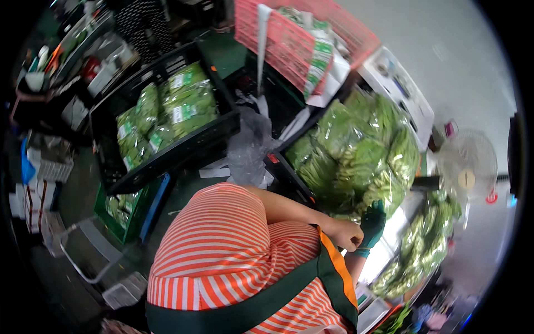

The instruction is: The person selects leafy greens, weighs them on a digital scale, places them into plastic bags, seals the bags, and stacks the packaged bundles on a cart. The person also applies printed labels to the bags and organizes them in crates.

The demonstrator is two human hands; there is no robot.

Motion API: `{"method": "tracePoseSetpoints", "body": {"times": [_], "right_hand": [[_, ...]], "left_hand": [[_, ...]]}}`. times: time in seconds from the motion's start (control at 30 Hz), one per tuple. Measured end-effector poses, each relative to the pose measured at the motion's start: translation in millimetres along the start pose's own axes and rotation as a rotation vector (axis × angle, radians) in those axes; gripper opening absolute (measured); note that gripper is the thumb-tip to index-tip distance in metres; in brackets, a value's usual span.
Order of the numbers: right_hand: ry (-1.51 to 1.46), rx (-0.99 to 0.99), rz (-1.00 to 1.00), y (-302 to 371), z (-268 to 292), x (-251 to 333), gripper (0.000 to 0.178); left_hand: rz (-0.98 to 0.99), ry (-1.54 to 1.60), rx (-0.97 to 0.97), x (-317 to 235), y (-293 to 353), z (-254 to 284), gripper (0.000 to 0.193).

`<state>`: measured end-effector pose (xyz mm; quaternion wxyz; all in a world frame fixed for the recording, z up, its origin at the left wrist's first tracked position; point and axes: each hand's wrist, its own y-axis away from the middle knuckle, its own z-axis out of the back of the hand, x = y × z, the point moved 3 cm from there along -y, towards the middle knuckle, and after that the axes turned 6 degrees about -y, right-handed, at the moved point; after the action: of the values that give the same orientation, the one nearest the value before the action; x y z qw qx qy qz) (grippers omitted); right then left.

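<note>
My left hand, bare, is closed with its fingers curled, right beside the wrist of my right hand. Whatever it grips, if anything, is hidden. A dark green glove covers my right hand; its fingers stretch up toward the near edge of a heap of leafy greens in clear plastic bags. I cannot tell whether they touch the bags. Below both hands lies a bright white surface. More bagged greens lie to the right of the gloved hand.
A black crate at left holds labelled packs of greens. Beyond stands a pink crate with printed packaging. A green crate sits lower left, near a metal-framed stool. A fan stands at right; crumpled clear plastic lies centrally.
</note>
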<state>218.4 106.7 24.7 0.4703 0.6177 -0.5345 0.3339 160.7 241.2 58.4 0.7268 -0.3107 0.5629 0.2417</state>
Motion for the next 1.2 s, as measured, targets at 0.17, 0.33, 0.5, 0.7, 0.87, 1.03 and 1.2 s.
{"method": "tracePoseSetpoints", "body": {"times": [0.17,0.33,0.5,0.7,0.87,1.03,1.2], "right_hand": [[-0.044,0.366,-0.112,-11,-71,-15,0.047],[0.021,0.338,-0.047,13,-112,-18,0.036],[0.127,0.255,-0.209,26,-102,-17,0.030],[0.252,0.216,-0.216,30,-127,-10,0.030],[0.328,0.206,-0.247,27,-175,-23,0.030],[0.358,0.176,-0.285,23,-224,-31,0.030],[0.313,0.173,-0.295,21,-240,-39,0.031]], "left_hand": [[-0.078,-0.076,-0.248,6,39,46,0.016],[0.437,-0.019,-0.524,12,109,102,0.034],[0.389,-0.555,-1.355,10,235,194,0.028],[1.664,-0.934,-2.104,25,511,272,0.088],[1.966,-0.411,-1.750,148,639,269,0.085],[1.974,-0.442,-1.631,145,592,321,0.080],[1.280,-1.376,-1.831,111,496,379,0.084]]}}
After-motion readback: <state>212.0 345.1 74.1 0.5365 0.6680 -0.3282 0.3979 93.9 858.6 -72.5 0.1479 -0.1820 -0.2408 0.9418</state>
